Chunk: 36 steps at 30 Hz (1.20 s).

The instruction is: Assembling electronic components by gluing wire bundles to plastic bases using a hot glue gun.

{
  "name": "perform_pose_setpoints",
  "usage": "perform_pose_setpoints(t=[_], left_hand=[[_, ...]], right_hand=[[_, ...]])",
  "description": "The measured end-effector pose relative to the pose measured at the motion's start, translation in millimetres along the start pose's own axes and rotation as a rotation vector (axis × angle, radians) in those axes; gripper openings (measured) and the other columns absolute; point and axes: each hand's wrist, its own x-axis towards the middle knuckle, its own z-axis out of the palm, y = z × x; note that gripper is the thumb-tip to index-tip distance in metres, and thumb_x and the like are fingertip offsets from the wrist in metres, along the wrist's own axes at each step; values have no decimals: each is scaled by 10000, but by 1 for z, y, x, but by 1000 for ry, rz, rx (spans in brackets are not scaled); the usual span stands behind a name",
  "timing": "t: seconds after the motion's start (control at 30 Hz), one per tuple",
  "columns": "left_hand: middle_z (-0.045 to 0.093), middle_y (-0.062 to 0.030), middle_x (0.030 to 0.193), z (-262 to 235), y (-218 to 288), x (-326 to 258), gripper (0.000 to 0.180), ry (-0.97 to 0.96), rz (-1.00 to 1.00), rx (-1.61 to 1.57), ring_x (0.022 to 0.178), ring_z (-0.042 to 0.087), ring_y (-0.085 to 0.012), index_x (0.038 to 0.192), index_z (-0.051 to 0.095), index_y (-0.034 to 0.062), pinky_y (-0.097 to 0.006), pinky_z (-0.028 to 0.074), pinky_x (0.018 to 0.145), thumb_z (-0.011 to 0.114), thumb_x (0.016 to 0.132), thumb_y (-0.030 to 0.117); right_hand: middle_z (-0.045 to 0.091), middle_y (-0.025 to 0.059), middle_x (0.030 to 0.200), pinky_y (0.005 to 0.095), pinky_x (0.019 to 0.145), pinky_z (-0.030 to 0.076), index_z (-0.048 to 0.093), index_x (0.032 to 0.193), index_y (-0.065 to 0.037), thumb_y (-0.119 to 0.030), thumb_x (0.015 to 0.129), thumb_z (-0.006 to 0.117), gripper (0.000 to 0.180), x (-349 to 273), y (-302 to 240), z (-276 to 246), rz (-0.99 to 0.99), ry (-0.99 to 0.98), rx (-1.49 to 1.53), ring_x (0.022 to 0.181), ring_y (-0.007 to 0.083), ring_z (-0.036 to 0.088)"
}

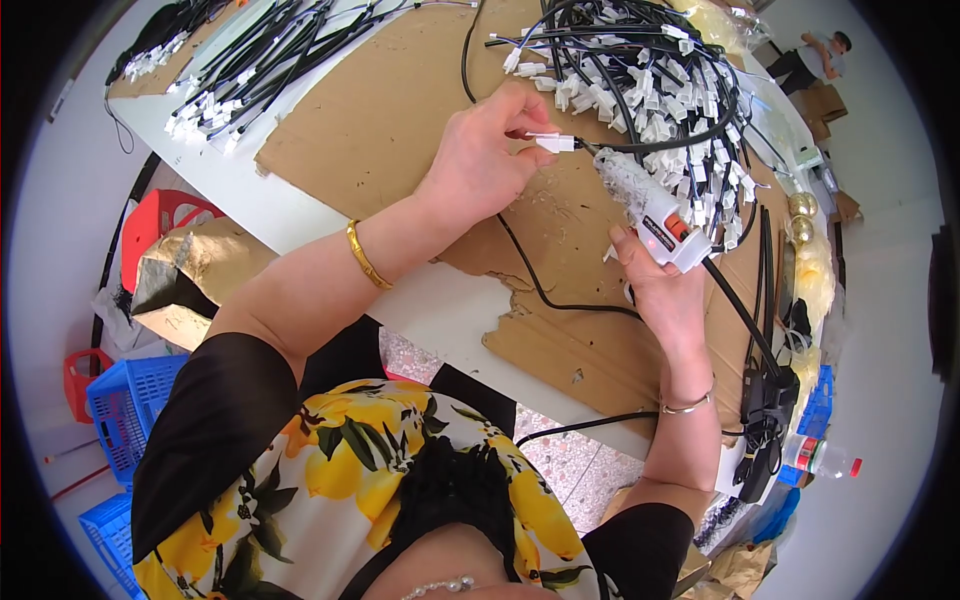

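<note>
Between the thumb and fingers of my left hand (478,155) is a white plastic connector (556,143), from which a black cable (660,146) runs off to the right. My right hand (655,285) grips a white hot glue gun (655,220), its barrel crusted with clear glue strings. The gun's nozzle points up and left, right by the cable end of the connector; I cannot tell whether they touch. Just beyond the gun lies a large heap of black cables with white connectors (650,100).
Worn cardboard (390,100) covers the white table. More cables with connectors (250,75) lie at the far left. A power strip (768,400) and a plastic bottle (822,457) are at the right. Left, below the table: a red stool (150,225), blue crates (130,410). A person (815,60) stands far right.
</note>
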Motion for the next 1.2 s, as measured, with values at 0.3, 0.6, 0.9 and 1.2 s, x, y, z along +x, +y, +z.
perform_pose_setpoints(t=[0.3, 0.6, 0.9, 1.2], left_hand=[[670, -58, 832, 0, 1, 1, 345, 41, 79, 42, 714, 607, -156, 900, 455, 44, -269, 465, 687, 699, 659, 7], [671, -61, 842, 1, 0, 1, 341, 35, 55, 32, 715, 607, -141, 902, 458, 42, -258, 464, 688, 700, 665, 9], [670, -69, 834, 1, 1, 1, 335, 14, 43, 34, 728, 604, -124, 902, 459, 41, -256, 461, 680, 692, 666, -7], [669, -70, 835, 0, 2, 1, 323, 12, 34, 17, 716, 597, -122, 890, 461, 38, -253, 464, 683, 692, 669, -8]], right_hand=[[554, -15, 741, 193, 561, 391, 572, 875, -2, -140, 742, 658, 210, -1, -2, 1, 17, -13, 31, 638, 45, 477], [550, -22, 724, 193, 555, 386, 574, 871, -6, -139, 744, 652, 200, -1, -2, 1, 25, -14, 30, 633, 42, 472], [532, -34, 693, 189, 533, 368, 565, 847, -12, -141, 747, 648, 183, 1, -2, 2, -48, -4, 31, 605, 37, 452], [523, -36, 671, 182, 521, 362, 565, 845, -15, -140, 754, 648, 175, 1, -4, 1, 4, -8, 23, 596, 31, 450]])
